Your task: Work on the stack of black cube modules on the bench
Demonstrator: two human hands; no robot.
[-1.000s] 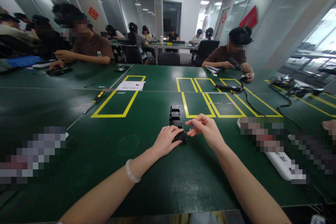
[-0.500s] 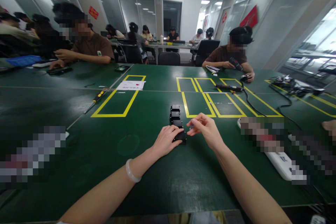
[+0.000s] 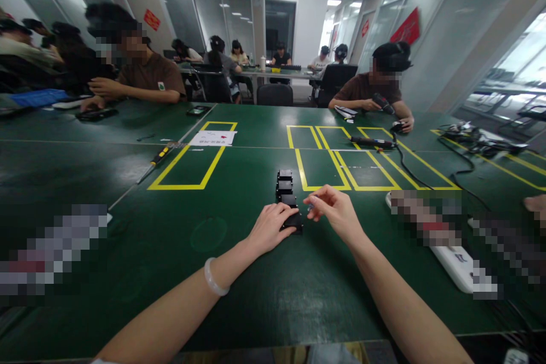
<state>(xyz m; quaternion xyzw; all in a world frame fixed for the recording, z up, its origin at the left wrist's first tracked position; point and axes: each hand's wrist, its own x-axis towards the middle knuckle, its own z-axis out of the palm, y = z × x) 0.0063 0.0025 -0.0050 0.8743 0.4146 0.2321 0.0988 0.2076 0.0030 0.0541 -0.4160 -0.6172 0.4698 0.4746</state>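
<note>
Several small black box-shaped blocks (image 3: 285,186) stand in a row on the green table, running away from me. My left hand (image 3: 269,226) grips the nearest black block (image 3: 293,222), thumb on its near side and fingers over its top, hiding part of it. Just right of that block, my right hand (image 3: 331,210) hovers with thumb and fingertips pinched together. Between those fingertips shows a small, shiny, pale piece (image 3: 310,208), too small to name. It seems apart from the blocks.
Yellow tape rectangles (image 3: 323,189) mark the green table (image 3: 256,296). A yellow-black screwdriver (image 3: 160,156) lies left, near a white paper (image 3: 213,138). White power strips (image 3: 458,270) flank me. A black electric screwdriver (image 3: 371,143) trails a cable. Co-workers sit opposite.
My right hand's fingers have shifted very slightly beside the nearest block, the pinch kept. My left hand and the row of blocks stay in place.
</note>
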